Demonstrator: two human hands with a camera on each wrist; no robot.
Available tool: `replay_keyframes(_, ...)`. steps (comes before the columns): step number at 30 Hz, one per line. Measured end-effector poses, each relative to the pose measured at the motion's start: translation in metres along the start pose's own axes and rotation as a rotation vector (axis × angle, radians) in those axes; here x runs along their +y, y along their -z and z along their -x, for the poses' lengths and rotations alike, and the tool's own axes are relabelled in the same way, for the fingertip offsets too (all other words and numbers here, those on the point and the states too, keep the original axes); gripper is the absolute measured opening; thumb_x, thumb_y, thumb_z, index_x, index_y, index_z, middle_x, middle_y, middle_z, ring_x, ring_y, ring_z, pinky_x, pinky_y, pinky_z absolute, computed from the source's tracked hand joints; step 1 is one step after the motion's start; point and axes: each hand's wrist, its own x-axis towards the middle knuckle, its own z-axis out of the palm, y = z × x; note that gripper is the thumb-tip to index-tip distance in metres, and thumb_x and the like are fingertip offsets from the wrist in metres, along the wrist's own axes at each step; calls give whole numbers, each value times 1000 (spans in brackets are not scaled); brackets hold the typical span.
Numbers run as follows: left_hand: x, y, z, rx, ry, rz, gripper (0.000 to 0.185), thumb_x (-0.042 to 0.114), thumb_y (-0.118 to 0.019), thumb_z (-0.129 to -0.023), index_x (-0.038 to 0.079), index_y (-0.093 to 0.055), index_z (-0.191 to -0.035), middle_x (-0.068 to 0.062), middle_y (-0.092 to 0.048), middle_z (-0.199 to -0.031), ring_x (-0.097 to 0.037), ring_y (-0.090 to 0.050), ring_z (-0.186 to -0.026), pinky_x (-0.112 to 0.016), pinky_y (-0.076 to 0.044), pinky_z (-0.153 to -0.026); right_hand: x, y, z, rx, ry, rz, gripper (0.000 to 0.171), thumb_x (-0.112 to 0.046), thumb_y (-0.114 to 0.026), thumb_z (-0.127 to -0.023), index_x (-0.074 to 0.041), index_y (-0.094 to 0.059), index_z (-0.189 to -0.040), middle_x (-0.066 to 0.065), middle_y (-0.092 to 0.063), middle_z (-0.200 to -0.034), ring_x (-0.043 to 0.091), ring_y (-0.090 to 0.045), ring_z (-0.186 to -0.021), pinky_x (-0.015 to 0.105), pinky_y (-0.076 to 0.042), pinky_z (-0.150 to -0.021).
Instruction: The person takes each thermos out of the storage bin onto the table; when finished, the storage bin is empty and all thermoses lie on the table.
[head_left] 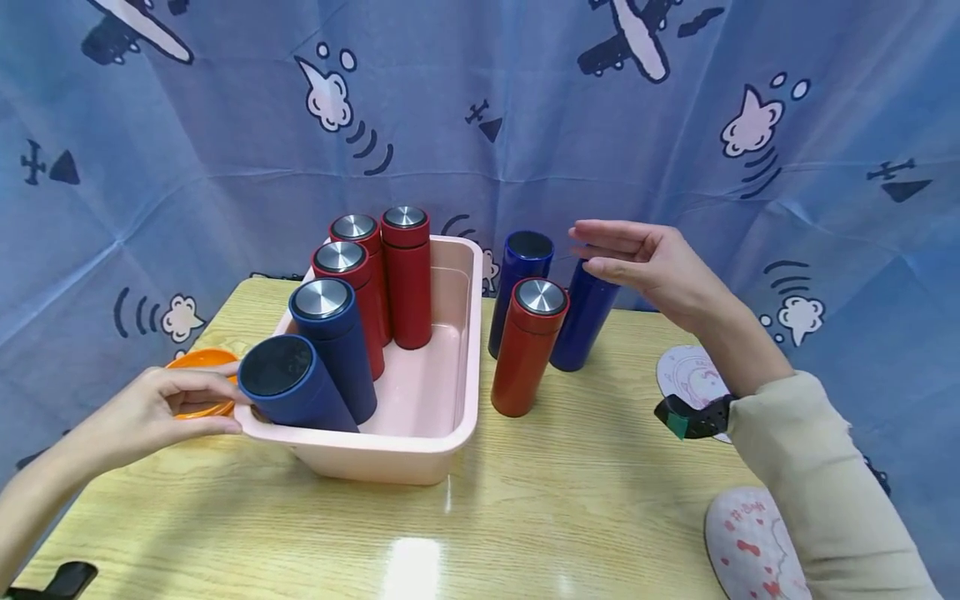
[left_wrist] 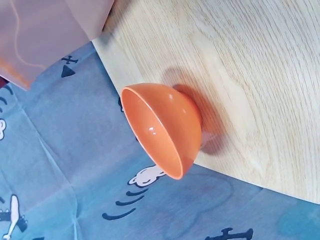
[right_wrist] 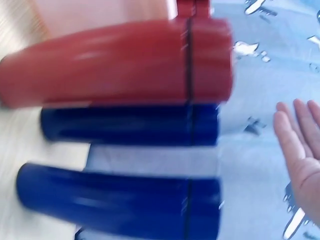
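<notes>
At the near left corner of a pink plastic tub (head_left: 420,442), my left hand (head_left: 161,404) pinches the rim between thumb and fingers. Inside stand red thermos flasks with silver lids, one (head_left: 408,287) at the back, and a dark blue silver-lidded flask (head_left: 337,350). A black-lidded blue flask (head_left: 300,383) leans at the near left corner, close to the left fingertips. My right hand (head_left: 637,262) holds nothing, its fingers extended above the top of a blue flask (head_left: 585,325). Beside that are another blue flask (head_left: 517,287) and a red flask (head_left: 528,354), both outside the tub.
An orange bowl (left_wrist: 170,125) sits left of the tub, near the table (left_wrist: 270,90) edge. On the right lie a round patterned mat (head_left: 686,375) and a larger pale printed mat (head_left: 753,542), partly behind the right sleeve. A blue printed curtain (head_left: 480,100) hangs behind.
</notes>
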Motion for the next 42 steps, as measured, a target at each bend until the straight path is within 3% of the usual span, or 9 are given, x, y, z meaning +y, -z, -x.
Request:
replay_keyframes(11,0,-1,1,12,-15,-22,43,-20,-75,-67,7,-73,-100,7,-67,-109,5,-48,-121,-12,-50,-83,-31,-39,-47,-39,5,-95,50,-3,-65,-90,-3,-50,-138,11,-53,-138,23,-51,-127,28,-46,-100)
replay_keyframes(22,0,1,0,7,-5,-27,43,-19,-75,-67,6,-73,-101,8,-66,-111,4,-49,-121,-13,-51,-83,-46,-72,-101,-50,-23,-208,48,3,-62,-90,-2,-51,-136,11,-53,-138,22,-51,-125,31,-47,-100)
replay_keyframes(30,2,2,0,-10,53,10,39,-17,-74,-72,8,-73,-102,4,-69,-109,5,-46,-123,-14,-51,-85,-40,-94,-137,-55,-59,-248,48,2,-63,-90,-2,-51,-137,10,-53,-139,20,-52,-124,33,-43,-105)
replay_keyframes(42,3,2,0,-4,83,47,34,-15,-74,-73,4,-72,-102,12,-64,-117,5,-48,-121,-16,-51,-86,-21,-121,-170,69,-167,-249,56,0,-71,-85,-7,-52,-137,5,-53,-139,18,-53,-123,31,-38,-108)
